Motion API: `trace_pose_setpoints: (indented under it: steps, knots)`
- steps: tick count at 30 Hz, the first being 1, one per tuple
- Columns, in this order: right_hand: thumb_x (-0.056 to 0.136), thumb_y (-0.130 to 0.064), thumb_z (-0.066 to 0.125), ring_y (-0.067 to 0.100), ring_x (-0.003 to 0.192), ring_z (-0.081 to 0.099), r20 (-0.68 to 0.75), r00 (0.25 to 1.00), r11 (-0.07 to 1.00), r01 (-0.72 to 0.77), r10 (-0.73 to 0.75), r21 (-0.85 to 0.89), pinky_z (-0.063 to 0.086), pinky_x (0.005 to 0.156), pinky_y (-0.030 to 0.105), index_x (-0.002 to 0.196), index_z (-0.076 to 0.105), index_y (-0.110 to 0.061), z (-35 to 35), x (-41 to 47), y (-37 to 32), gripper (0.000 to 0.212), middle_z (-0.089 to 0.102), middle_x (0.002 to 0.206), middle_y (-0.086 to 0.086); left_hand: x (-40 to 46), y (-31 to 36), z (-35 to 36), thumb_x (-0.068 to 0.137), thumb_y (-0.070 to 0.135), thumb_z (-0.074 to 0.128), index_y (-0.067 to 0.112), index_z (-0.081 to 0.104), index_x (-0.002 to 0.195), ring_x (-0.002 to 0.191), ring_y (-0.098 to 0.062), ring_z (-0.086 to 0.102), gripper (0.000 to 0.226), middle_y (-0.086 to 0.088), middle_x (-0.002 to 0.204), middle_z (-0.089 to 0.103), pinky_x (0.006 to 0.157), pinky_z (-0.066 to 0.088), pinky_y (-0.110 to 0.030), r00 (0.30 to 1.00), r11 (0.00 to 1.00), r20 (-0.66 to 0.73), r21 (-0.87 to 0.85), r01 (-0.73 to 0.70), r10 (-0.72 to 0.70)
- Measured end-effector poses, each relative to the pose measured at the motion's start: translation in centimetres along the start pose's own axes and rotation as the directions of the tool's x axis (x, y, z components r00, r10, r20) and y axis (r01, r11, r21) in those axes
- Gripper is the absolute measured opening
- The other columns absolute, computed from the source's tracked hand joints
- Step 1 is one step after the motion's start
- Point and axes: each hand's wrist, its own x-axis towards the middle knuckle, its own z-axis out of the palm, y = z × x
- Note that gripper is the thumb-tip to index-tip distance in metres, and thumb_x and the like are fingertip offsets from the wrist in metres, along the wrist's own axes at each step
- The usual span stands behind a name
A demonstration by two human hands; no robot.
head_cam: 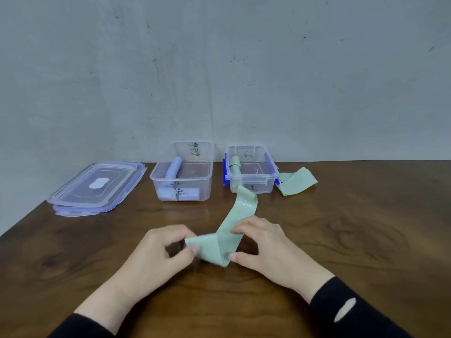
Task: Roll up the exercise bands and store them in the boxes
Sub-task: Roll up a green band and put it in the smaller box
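A pale green exercise band (240,211) lies stretched across the brown table, its near end folded over. My left hand (163,250) pinches the left corner of that folded end between thumb and fingers. My right hand (261,245) pinches its right side. The band runs away toward the right clear box (251,185), which holds a rolled green band (235,164). The left clear box (181,176) holds a rolled lilac band (173,167) and another roll (179,192) at its front. A second loose green band (297,181) lies to the right of the right box.
Two clear lids with blue clips (97,186) are stacked at the back left of the table. A grey wall stands right behind the boxes. The table's left edge (22,223) slants away at the left.
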Motion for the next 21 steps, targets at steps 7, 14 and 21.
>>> trace_pose_setpoints:
  steps: [7,14,21]
  knots:
    - [0.099,-0.038,0.05,-0.001,0.115,0.054,-0.188,0.96,0.978,-0.209,0.206,0.005,0.045,0.1,0.018,0.124,0.058,-0.036,0.3,0.8,0.4,0.026,0.052,0.124,-0.025,1.5,-1.6,0.1,0.096,0.054,0.038,0.033,0.073,0.09,0.094,0.005,0.06,0.041,0.022,0.09,0.069,0.078,0.041,-0.01,0.974,0.974,-0.055,0.053,0.222,-0.219]
    - [0.099,-0.049,0.045,0.001,0.141,0.033,-0.116,0.973,0.976,-0.208,0.2,-0.059,0.017,0.123,0.032,0.146,0.042,-0.031,1.7,1.3,-0.7,0.05,0.041,0.151,-0.016,3.9,-1.8,2.4,0.099,0.042,0.047,0.041,0.068,0.116,0.105,0.013,0.056,0.027,0.033,0.11,0.065,0.091,0.047,-0.017,0.988,0.977,0.091,0.189,0.102,-0.121]
    - [0.099,-0.053,0.04,-0.005,0.146,0.016,-0.025,0.99,0.988,-0.137,0.136,-0.067,0.009,0.125,0.035,0.149,0.032,-0.037,2.6,2.1,-0.8,0.053,0.027,0.157,-0.021,4.0,-3.0,2.6,0.098,0.044,0.047,0.036,0.066,0.119,0.108,0.004,0.055,0.03,0.024,0.114,0.064,0.093,0.045,-0.018,0.992,0.942,0.003,0.313,0.121,-0.128]
